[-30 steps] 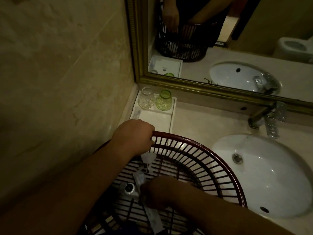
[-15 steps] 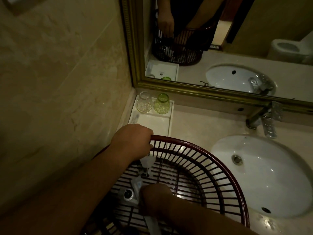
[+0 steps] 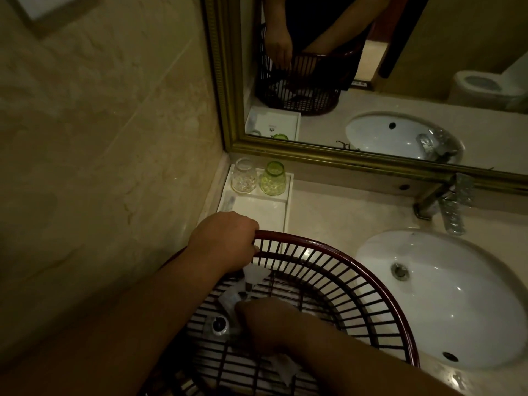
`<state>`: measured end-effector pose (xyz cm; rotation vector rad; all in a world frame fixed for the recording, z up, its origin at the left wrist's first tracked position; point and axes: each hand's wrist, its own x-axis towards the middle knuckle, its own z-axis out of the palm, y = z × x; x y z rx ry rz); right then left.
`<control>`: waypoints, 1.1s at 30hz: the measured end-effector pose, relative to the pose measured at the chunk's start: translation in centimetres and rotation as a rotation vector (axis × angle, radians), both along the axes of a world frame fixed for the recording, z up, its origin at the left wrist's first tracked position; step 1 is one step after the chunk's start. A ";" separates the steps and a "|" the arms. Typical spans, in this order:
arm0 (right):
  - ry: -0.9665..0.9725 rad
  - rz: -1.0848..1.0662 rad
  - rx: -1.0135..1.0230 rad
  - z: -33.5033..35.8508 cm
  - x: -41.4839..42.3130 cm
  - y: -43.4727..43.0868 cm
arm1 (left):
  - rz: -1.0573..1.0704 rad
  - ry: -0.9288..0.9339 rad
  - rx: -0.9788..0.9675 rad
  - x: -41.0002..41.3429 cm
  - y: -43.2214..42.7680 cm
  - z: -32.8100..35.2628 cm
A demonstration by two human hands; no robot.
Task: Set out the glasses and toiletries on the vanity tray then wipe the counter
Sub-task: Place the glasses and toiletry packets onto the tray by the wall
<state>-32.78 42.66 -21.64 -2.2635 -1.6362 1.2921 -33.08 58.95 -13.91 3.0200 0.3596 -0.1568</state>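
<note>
A white vanity tray lies in the counter's corner against the wall. A clear glass and a green glass stand upside down at its far end, and a small wrapped item lies along its left edge. A dark red slatted basket is in front of the tray. My left hand grips its far rim. My right hand is down inside the basket, fingers curled onto a white toiletry packet. Other packets and a small round-capped bottle lie on the basket floor.
A white sink basin is set into the counter right of the basket, with a metal faucet behind it. A gold-framed mirror runs along the back. The tiled wall closes the left side.
My right hand has shifted slightly among the packets inside the basket. My left hand keeps its grip on the rim. The tray and glasses have not moved.
</note>
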 end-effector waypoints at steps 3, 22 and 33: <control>-0.011 -0.018 0.025 2.6 0.6 -0.7 | 0.003 0.005 0.009 0.0 0.0 0.1; 0.137 -0.530 0.503 19.1 8.2 -4.9 | 0.053 0.055 0.006 0.3 -0.1 0.3; -0.132 -0.542 0.425 13.1 14.9 10.4 | 0.013 0.022 -0.017 0.0 -0.1 0.4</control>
